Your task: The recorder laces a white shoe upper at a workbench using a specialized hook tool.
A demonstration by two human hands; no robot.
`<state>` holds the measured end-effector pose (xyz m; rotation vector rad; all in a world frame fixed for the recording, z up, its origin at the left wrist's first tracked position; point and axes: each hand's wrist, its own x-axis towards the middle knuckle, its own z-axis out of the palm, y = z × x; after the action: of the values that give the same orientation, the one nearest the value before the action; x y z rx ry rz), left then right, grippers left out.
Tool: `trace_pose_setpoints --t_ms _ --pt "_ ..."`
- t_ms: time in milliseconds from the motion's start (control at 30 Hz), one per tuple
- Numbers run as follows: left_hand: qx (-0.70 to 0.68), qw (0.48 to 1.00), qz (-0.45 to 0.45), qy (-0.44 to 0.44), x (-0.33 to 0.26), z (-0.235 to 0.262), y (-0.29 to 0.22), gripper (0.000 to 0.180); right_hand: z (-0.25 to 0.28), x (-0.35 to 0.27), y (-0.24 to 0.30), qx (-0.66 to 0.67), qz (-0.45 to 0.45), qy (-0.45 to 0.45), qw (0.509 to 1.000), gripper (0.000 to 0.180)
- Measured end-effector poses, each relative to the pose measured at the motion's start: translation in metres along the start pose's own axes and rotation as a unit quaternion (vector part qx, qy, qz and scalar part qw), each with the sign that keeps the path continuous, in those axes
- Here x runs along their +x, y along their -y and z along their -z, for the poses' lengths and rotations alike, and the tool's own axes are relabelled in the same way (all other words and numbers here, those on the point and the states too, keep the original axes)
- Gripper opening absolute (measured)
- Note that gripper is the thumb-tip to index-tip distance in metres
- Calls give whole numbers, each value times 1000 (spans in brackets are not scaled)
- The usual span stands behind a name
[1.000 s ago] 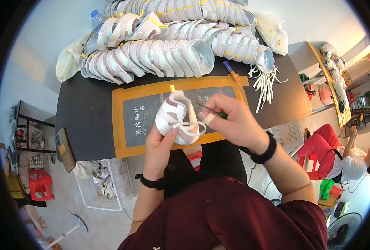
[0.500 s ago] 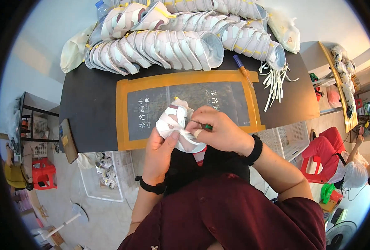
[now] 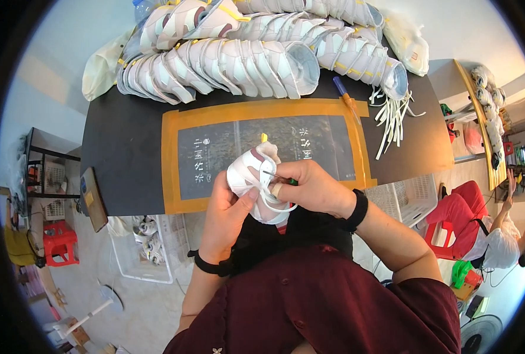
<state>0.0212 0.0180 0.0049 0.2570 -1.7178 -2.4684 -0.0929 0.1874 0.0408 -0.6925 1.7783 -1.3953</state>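
A pale shoe upper (image 3: 246, 167) with mauve panels and a yellow heel tab is held over the table's near edge. My left hand (image 3: 226, 207) grips its side, the thumb pressed on the front near the lacing. In my right hand (image 3: 317, 190) is a thin metal hook tool with a green handle (image 3: 293, 182), its shaft pointing left to the eyelet edge of the upper. The right fingers are closed together by a white lace (image 3: 274, 208), which curves in a loop across the upper's front. The tool's tip is too small to make out.
Stacked rows of shoe uppers (image 3: 215, 69) line the table's back. Loose white laces (image 3: 390, 127) and an orange-handled tool (image 3: 346, 97) lie at the right. A phone (image 3: 93, 197) sits on the left edge. White crates (image 3: 141, 276) stand below; a person sits at the right.
The upper has tipped a little, its yellow tab now further right and more upright. The white lace now bows out in a wider loop. Both hands keep their hold.
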Motion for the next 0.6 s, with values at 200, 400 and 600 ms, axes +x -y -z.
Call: trace_pose_setpoints --t_ms 200,400,600 --pt "-20 999 36 -1 1 -2 -6 44 -3 2 -8 -63 68 -36 995 11" --pt "-65 997 43 -8 0 -3 -5 43 -7 4 6 -249 112 -124 954 19" --pt "-65 997 29 -1 -4 4 -3 44 39 10 9 -307 55 -231 922 15"
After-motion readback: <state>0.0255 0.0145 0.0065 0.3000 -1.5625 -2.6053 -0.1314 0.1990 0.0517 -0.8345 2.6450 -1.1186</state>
